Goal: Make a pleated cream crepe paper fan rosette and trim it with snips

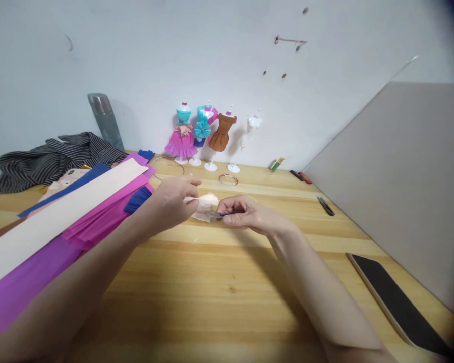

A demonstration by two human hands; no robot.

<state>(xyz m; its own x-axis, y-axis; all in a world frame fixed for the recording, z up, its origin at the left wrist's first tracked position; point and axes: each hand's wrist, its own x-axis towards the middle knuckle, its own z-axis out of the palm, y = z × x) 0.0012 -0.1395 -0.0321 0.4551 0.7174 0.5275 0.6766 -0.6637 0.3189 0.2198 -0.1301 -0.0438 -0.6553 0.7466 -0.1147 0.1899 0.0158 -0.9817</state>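
Note:
My left hand [177,199] is closed, pinching a small pale pink piece of crepe paper [206,200] above the wooden table. The piece is gathered, with a frilled upper edge. From the right, my right hand [245,214] is closed around a small tool [215,215] with a greyish blade-like tip and a dark blue part. The tip lies against the lower right of the paper. My fingers hide most of the tool, so its exact kind is unclear.
Crepe paper strips [71,217] lie at left, near a striped cloth [53,156] and a bottle [106,118]. Several small dress stands, one with a brown dress [222,132], line the wall. Thread snips [326,205] and a phone [399,302] lie at right.

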